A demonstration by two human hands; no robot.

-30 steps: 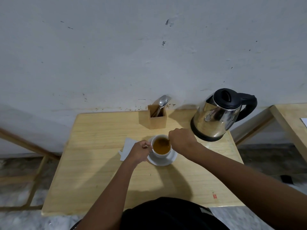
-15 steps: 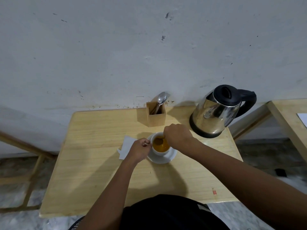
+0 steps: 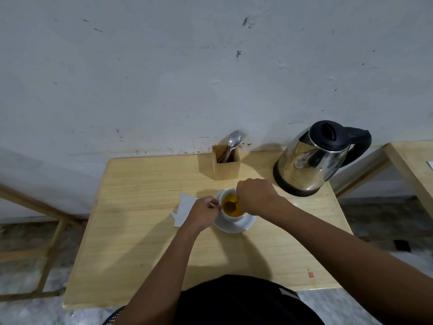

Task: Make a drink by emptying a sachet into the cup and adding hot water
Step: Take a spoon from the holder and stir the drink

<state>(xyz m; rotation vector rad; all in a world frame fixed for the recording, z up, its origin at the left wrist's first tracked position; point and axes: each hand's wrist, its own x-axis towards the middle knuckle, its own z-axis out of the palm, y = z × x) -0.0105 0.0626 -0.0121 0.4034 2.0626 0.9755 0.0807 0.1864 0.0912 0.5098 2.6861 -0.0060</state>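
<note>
Cup point(image 3: 230, 213) first: we see it white, standing on a white saucer point(image 3: 236, 225) on the wooden counter point(image 3: 145, 242), filled with an orange-brown drink point(image 3: 232, 206), and it sits right between our two hands. Our left hand point(image 3: 202, 213) is curled at the cup's left side, its fingers point(image 3: 212, 205) pinched closed on something small and pale at the rim, most likely the handle, though we cannot tell for sure. Our right hand point(image 3: 255, 193) hangs over the far right edge of the cup with its fingers folded down out of sight; a dark spoon bowl point(image 3: 230, 205) shows in the liquid just below them, so they seem to be gripping a spoon, but the handle is hidden. Just left of the left fingers, partly under the wrist, lies a white piece of paper point(image 3: 185, 208) flat on the counter; we cannot say whether it is the sachet. Beyond the right fingers, near the wall, stands a wooden holder point(image 3: 226, 165) with cutlery point(image 3: 234, 139) poking out. To the right of the right hand, close by but not touching, sits a steel kettle point(image 3: 311, 160) with a black lid and handle.
</note>
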